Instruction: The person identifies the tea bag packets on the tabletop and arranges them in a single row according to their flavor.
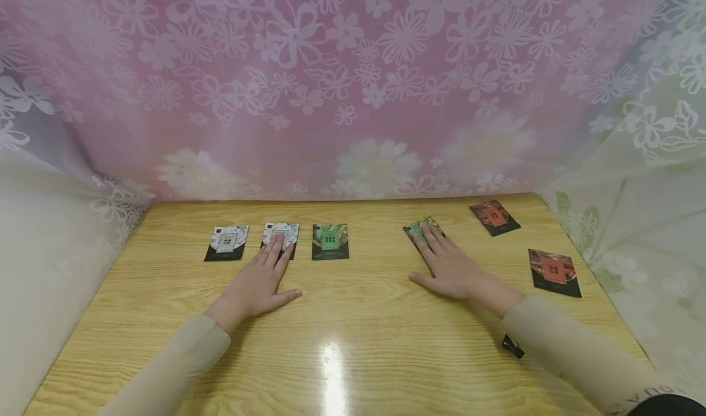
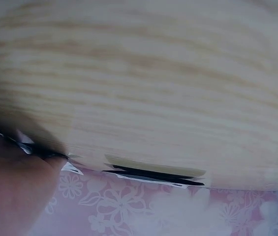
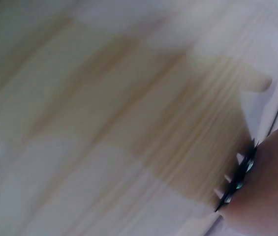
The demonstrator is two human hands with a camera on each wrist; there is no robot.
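Note:
In the head view my left hand lies with straight fingers on a white-and-black packet, covering its middle. A like white-and-black packet is just left of it, and a green-and-black packet lies to its right. My right hand rests its straight fingers on another green packet, which sits at a slant and is partly hidden. The left wrist view catches the edge of a packet beyond the hand; in the right wrist view the packet's dark edge shows beside the right hand.
Two red-and-black packets lie at the right side of the wooden table. A small black object is by the right sleeve. Pink flowered cloth hangs behind the table's far edge.

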